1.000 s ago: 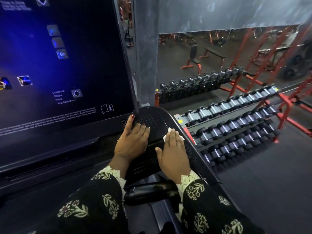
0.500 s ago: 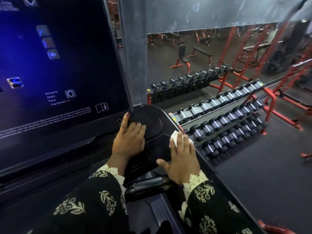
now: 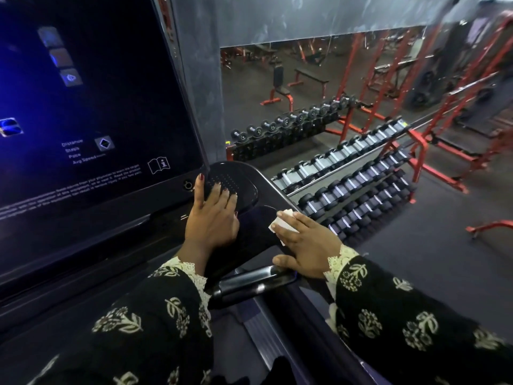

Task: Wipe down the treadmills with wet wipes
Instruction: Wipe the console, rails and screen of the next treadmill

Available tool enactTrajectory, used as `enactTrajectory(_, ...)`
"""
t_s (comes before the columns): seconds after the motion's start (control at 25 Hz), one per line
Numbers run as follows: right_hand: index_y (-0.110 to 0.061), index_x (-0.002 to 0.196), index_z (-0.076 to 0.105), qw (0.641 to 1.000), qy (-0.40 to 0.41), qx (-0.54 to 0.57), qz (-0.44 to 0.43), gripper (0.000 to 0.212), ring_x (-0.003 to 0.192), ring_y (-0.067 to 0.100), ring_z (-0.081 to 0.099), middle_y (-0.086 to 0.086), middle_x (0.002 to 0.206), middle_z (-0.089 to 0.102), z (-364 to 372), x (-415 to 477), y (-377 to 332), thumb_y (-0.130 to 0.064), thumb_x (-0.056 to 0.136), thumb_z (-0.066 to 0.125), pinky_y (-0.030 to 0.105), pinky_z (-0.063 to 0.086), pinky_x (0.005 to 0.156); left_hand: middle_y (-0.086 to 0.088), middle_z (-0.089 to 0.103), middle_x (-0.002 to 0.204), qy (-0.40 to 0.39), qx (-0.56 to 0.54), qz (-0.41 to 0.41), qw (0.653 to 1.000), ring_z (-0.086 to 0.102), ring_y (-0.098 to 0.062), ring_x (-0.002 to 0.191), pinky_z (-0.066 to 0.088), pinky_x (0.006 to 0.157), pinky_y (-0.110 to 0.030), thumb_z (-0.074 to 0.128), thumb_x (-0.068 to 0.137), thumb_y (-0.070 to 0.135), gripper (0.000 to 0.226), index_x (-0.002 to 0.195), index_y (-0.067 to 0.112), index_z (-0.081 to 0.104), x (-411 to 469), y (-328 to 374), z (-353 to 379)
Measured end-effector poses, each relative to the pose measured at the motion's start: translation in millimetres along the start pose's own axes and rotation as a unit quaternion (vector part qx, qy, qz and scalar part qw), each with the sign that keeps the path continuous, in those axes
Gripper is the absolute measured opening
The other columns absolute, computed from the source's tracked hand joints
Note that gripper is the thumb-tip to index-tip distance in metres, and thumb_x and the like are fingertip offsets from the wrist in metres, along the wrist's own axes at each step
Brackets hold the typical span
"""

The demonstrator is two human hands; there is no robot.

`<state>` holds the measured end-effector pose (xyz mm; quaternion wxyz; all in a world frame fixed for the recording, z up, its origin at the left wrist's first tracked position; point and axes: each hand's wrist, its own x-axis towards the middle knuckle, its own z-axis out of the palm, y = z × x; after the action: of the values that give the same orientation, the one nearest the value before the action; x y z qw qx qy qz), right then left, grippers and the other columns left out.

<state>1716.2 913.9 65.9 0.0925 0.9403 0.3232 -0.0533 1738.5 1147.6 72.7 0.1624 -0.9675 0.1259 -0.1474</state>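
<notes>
Head view: treadmill screen [image 3: 97, 107] far left, lit. Left hand [image 3: 212, 220] rests flat on the dotted console pad [image 3: 238, 182], fingers straight, slightly spread. White wet wipe [image 3: 283, 225] lies on the console's right edge under the right hand [image 3: 308, 245], whose fingers are straight, together, pressing it. Wipe judged light, limp, damp and likely to bunch, so hold it flat under the fingers, not pinched.

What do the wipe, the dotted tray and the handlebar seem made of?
Wipe: thin soft white paper or cloth, creased under the right hand. Dotted tray: probably matte dark moulded plastic, with small dots. Handlebar: glossy dark plastic or coated metal, judging by bright highlights.
</notes>
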Motion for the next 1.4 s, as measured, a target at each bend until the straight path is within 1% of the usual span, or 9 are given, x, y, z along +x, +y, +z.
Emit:
enactTrajectory(0.08, -0.01, 0.144, 0.041, 0.998, -0.031, -0.026, -0.055, 0.121, 0.148, 0.014, 0.006, 0.0, 0.153, 0.034, -8.0, -5.0, 4.9, -0.076, 0.069, -0.028, 0.036, -0.001, 0.12, -0.01, 0.067, 0.117, -0.014, -0.001, 0.012, 1.0, 0.057, -0.029, 0.117, -0.019, 0.113, -0.056, 0.035, 0.083, 0.035, 0.056, 0.119, 0.007, 0.067, -0.8, 1.6, -1.1)
enactTrajectory(0.24, -0.009, 0.124, 0.062, 0.988, -0.049, -0.087, -0.114, 0.113, 0.142, 0.016, 0.028, 0.0, 0.136, 0.056, -14.3, -14.9, 7.1, -0.069, 0.079, -0.022, 0.037, 0.009, 0.119, -0.01, 0.063, 0.127, -0.039, 0.004, 0.02, 0.999, 0.058, -0.024, 0.11, -0.025, 0.11, -0.056, 0.043, 0.088, 0.038, 0.053, 0.129, 0.009, 0.059, -1.5, 1.5, -4.4)
enactTrajectory(0.44, -0.004, 0.141, 0.044, 0.997, 0.008, -0.074, 0.006, 0.088, 0.143, 0.024, 0.027, 0.007, 0.153, 0.033, -5.6, -21.7, 3.0, -0.065, 0.094, 0.002, 0.043, 0.027, 0.115, -0.009, 0.052, 0.141, -0.049, -0.011, 0.007, 0.999, 0.05, -0.024, 0.122, -0.032, 0.105, -0.055, 0.032, 0.094, 0.039, 0.057, 0.142, 0.01, 0.045, -4.9, 1.1, -12.5)
enactTrajectory(0.6, 0.004, 0.145, 0.03, 0.995, 0.041, -0.031, 0.085, 0.097, 0.144, 0.031, 0.019, 0.013, 0.156, 0.021, 18.1, -52.6, -28.1, -0.074, 0.09, 0.014, 0.045, 0.025, 0.116, -0.011, 0.045, 0.146, -0.049, -0.025, -0.008, 0.998, 0.026, -0.03, 0.143, -0.035, 0.102, -0.054, 0.031, 0.093, 0.04, 0.061, 0.144, 0.008, 0.041, -2.5, 5.3, -16.3)
enactTrajectory(0.72, 0.004, 0.145, 0.029, 0.992, 0.031, -0.016, 0.125, 0.104, 0.144, 0.034, 0.019, 0.015, 0.157, 0.018, 13.9, -47.3, -34.4, -0.079, 0.085, 0.01, 0.047, 0.024, 0.116, -0.015, 0.037, 0.151, -0.037, -0.038, 0.025, 0.998, 0.012, -0.032, 0.147, -0.032, 0.107, -0.05, 0.036, 0.09, 0.039, 0.066, 0.145, 0.003, 0.036, 2.0, 11.1, -14.2)
enactTrajectory(0.88, -0.005, 0.152, 0.002, 0.984, 0.045, 0.049, 0.163, 0.112, 0.148, 0.027, 0.0, 0.014, 0.159, -0.006, 3.8, -40.1, -26.9, -0.082, 0.073, -0.014, 0.038, 0.004, 0.12, -0.017, 0.012, 0.16, -0.056, -0.107, 0.063, 0.991, 0.004, -0.028, 0.149, -0.008, 0.119, -0.04, 0.035, 0.094, 0.038, 0.071, 0.152, 0.002, 0.012, 4.6, 17.9, -1.5)
enactTrajectory(1.12, -0.003, 0.152, 0.002, 0.947, 0.023, 0.062, 0.313, 0.12, 0.145, 0.037, 0.012, 0.022, 0.157, 0.007, 1.4, -45.4, -54.7, -0.083, 0.065, -0.019, 0.047, 0.013, 0.118, -0.014, 0.004, 0.161, -0.087, -0.184, 0.06, 0.977, 0.003, -0.027, 0.149, 0.007, 0.121, -0.038, 0.038, 0.095, 0.036, 0.073, 0.153, 0.005, 0.006, 7.4, 18.6, 0.8)
enactTrajectory(1.24, -0.009, 0.152, 0.004, 0.942, 0.039, 0.105, 0.315, 0.123, 0.142, 0.038, 0.017, 0.018, 0.158, 0.01, -1.1, -4.1, -40.2, -0.085, 0.06, -0.024, 0.05, 0.017, 0.116, -0.013, 0.006, 0.161, -0.079, -0.196, 0.062, 0.975, 0.004, -0.026, 0.149, 0.008, 0.121, -0.037, 0.04, 0.095, 0.036, 0.073, 0.153, 0.006, 0.009, 7.6, 17.6, 1.7)
enactTrajectory(1.4, -0.005, 0.151, 0.011, 0.933, 0.039, 0.142, 0.327, 0.107, 0.131, 0.037, 0.038, 0.02, 0.149, 0.032, -14.0, 34.1, -22.5, -0.083, 0.077, 0.006, 0.048, 0.037, 0.105, -0.011, 0.01, 0.161, -0.064, -0.215, 0.054, 0.973, 0.008, -0.024, 0.148, 0.009, 0.12, -0.034, 0.04, 0.096, 0.034, 0.069, 0.153, 0.008, 0.013, 9.3, 17.3, 3.9)
